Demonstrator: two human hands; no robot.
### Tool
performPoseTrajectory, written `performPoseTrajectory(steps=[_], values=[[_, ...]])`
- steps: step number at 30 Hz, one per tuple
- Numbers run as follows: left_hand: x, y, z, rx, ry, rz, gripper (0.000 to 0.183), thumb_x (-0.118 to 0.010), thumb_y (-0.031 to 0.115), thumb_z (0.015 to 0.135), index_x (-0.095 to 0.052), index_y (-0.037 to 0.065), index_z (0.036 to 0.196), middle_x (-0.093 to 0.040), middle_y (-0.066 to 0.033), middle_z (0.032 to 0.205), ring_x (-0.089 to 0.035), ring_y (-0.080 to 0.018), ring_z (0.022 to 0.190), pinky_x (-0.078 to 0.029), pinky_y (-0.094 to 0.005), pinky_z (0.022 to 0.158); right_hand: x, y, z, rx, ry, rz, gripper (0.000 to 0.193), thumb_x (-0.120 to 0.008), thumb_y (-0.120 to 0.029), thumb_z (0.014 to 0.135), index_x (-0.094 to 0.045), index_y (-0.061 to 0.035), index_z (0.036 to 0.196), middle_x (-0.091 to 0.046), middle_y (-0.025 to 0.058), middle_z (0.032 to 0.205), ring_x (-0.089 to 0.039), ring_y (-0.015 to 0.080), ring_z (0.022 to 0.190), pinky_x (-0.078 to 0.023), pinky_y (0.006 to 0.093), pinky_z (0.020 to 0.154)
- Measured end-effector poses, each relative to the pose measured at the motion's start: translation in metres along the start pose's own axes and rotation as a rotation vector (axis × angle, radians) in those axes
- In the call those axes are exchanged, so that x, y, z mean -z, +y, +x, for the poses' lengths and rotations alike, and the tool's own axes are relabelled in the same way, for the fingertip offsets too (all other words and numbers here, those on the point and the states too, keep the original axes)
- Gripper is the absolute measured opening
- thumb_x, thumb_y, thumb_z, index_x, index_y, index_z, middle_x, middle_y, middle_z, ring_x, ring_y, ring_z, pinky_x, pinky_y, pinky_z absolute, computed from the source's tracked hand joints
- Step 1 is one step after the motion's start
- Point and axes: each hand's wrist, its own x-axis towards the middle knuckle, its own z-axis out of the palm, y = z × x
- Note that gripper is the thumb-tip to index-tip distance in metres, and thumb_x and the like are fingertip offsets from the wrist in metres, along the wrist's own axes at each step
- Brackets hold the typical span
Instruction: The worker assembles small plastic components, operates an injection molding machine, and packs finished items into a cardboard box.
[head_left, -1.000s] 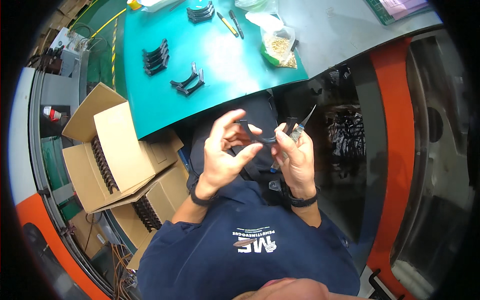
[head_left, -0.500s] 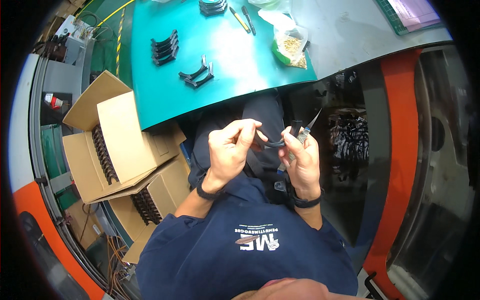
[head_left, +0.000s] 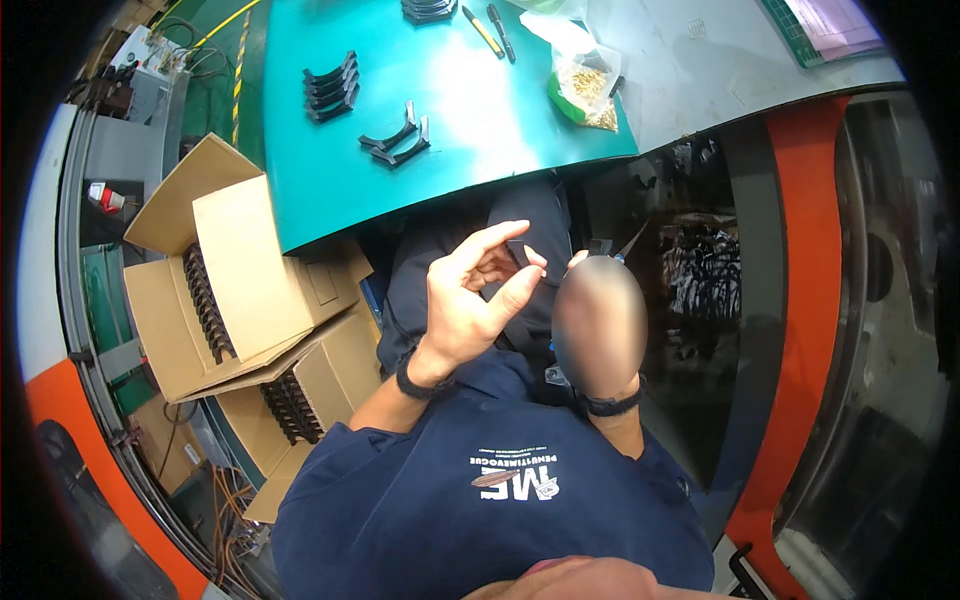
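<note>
My left hand [head_left: 478, 295] is raised over my lap, with thumb and forefinger apart around one end of a black curved plastic part [head_left: 517, 252]. The middle of this part is hard to make out. My right hand [head_left: 600, 325] is level with it to the right, and a blur covers most of its fingers. Past its fingertips show the thin pointed blade of a craft knife [head_left: 633, 240] and a dark block-like end beside it. On the green-topped table [head_left: 450, 110] ahead lie two similar curved black parts [head_left: 397, 142], with a row of several more [head_left: 331, 88] farther left.
Another stack of black parts [head_left: 430, 9], two pens [head_left: 490, 33] and a clear bag of small brass-coloured pieces [head_left: 585, 90] lie on the table. Open cardboard boxes [head_left: 250, 270] holding black parts stand at my left. An orange machine frame [head_left: 790, 300] rises at the right.
My left thumb and forefinger have spread from a pinch, and the hand has turned slightly. The right hand has turned, and the knife blade now shows less beyond it.
</note>
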Motion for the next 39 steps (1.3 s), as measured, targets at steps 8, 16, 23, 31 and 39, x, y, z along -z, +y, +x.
performPoseTrajectory(steps=[8, 16, 23, 31, 39], values=[[-0.001, -0.004, -0.001, -0.024, 0.033, 0.074, 0.045, -0.071, -0.001, 0.084, -0.056, -0.004, 0.126, -0.07, -0.0128, 0.097, -0.068, -0.0144, 0.086, -0.055, -0.0261, 0.079, 0.01, 0.004, 0.003, -0.109, -0.102, 0.167, 0.02, -0.062, -0.022, 0.095, -0.059, -0.0044, 0.105, -0.062, 0.0046, 0.069, -0.046, 0.0055, 0.046, -0.033, 0.0186, 0.044], [-0.003, -0.009, 0.001, -0.056, 0.016, -0.044, 0.049, -0.057, -0.004, 0.092, -0.043, -0.004, 0.139, -0.064, -0.0192, 0.116, -0.065, -0.022, 0.104, -0.052, -0.0322, 0.091, 0.004, 0.007, 0.0, 0.133, -0.117, 0.029, 0.047, -0.058, -0.043, 0.095, -0.058, -0.0006, 0.115, -0.065, 0.01, 0.08, -0.048, 0.0068, 0.055, -0.038, 0.0187, 0.052], [0.001, -0.007, 0.005, -0.192, -0.082, -0.057, 0.05, -0.053, -0.006, 0.094, -0.04, -0.003, 0.142, -0.061, -0.0226, 0.124, -0.064, -0.0285, 0.11, -0.052, -0.0345, 0.093, 0.009, 0.003, 0.002, -0.189, -0.257, 0.019, 0.033, -0.063, -0.022, 0.094, -0.059, 0.0039, 0.115, -0.068, 0.0098, 0.088, -0.049, 0.0041, 0.056, -0.039, 0.0169, 0.051], [0.003, -0.012, 0.003, -0.147, -0.012, -0.05, 0.057, -0.071, 0.004, 0.086, -0.047, -0.002, 0.137, -0.064, -0.0207, 0.12, -0.066, -0.0262, 0.106, -0.055, -0.0318, 0.085, 0.005, 0.011, -0.004, 0.028, -0.136, -0.29, 0.033, -0.073, -0.001, 0.083, -0.061, 0.0046, 0.113, -0.064, 0.0016, 0.084, -0.053, 0.0027, 0.064, -0.038, 0.0168, 0.052], [0.011, -0.013, 0.003, 0.077, -0.148, -0.004, 0.046, -0.059, 0.008, 0.095, -0.046, -0.004, 0.137, -0.065, -0.0213, 0.117, -0.067, -0.0252, 0.098, -0.056, -0.0322, 0.082, -0.004, 0.002, -0.002, -0.162, -0.216, -0.308, 0.022, -0.067, -0.01, 0.091, -0.061, 0.0033, 0.108, -0.071, 0.0095, 0.087, -0.052, 0.0036, 0.054, -0.041, 0.0178, 0.048]])
